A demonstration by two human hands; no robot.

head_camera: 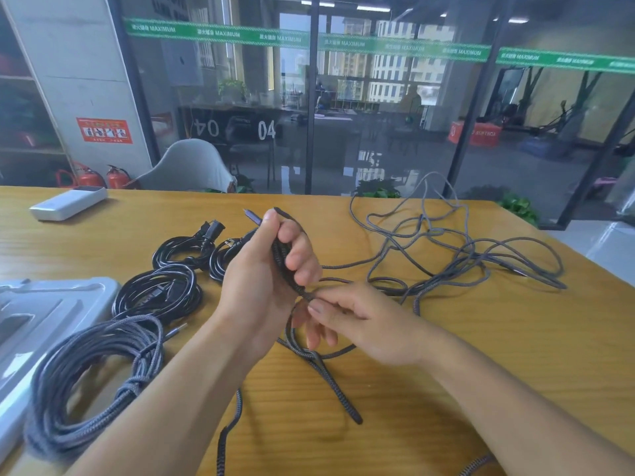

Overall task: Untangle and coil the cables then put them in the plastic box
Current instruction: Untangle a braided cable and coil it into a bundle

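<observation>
The big gray coil (92,383) lies closest. The left hand (271,269) grips folded loops of gray cable (464,255); the right hand (347,319) pinches it below. Coiling is underway. Next, the loose tangle on the table (446,372) likely needs pulling in. The plastic box (51,304) waits left.

Your way left to the box (51,304) is blocked by the grey coil (96,379) lying against it and three black coils (161,290) behind that. To your right, the loose tangle (464,255) sprawls over the table (481,355). Bare wood lies near right and far left, around the white device (67,202).
</observation>
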